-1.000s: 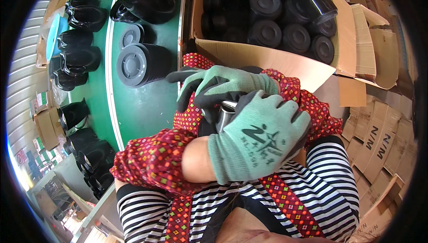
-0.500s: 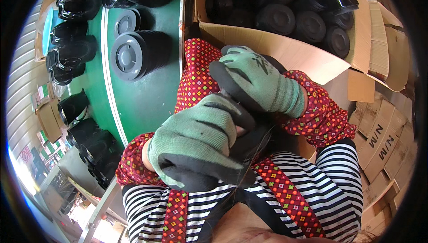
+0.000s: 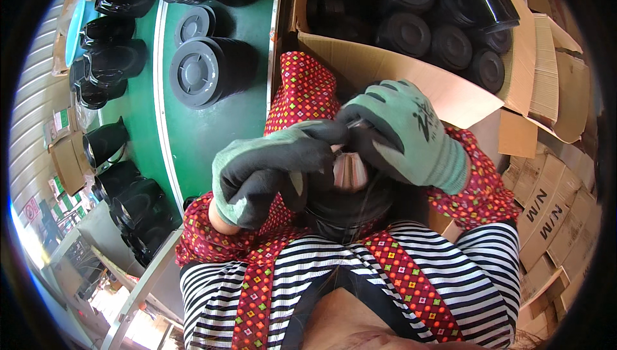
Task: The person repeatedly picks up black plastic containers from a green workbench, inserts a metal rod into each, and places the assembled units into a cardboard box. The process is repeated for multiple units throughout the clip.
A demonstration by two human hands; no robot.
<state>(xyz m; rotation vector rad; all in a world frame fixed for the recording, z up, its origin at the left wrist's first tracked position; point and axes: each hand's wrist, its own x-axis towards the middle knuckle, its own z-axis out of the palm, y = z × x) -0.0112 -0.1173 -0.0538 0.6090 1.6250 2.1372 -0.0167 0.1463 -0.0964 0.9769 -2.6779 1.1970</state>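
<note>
Both my hands wear green gloves with black palms and meet over my lap. My left hand [image 3: 273,167] is closed, its thumb and fingertips pressed together at the tip of my right hand [image 3: 405,134]. The right hand's fingers are pinched too. Something thin and pale shows at the fingertips, but what they hold cannot be made out. Just below lies a small pinkish, striped, folded-looking bundle [image 3: 350,171]. Under it, against my body, sits a rounded black thing [image 3: 347,212], partly hidden by my hands. A red patterned apron [image 3: 302,89] covers my lap.
On the green table [image 3: 212,138] at left lie a stack of dark grey round lids [image 3: 196,72] and rows of glossy black jugs [image 3: 116,61]. An open carton [image 3: 411,73] at the upper right holds more round black pieces. Stacked cardboard [image 3: 546,202] stands at right.
My left hand has moved up and turned, and my right hand has shifted right and slightly down. The pinkish bundle and the black thing under it have come into sight.
</note>
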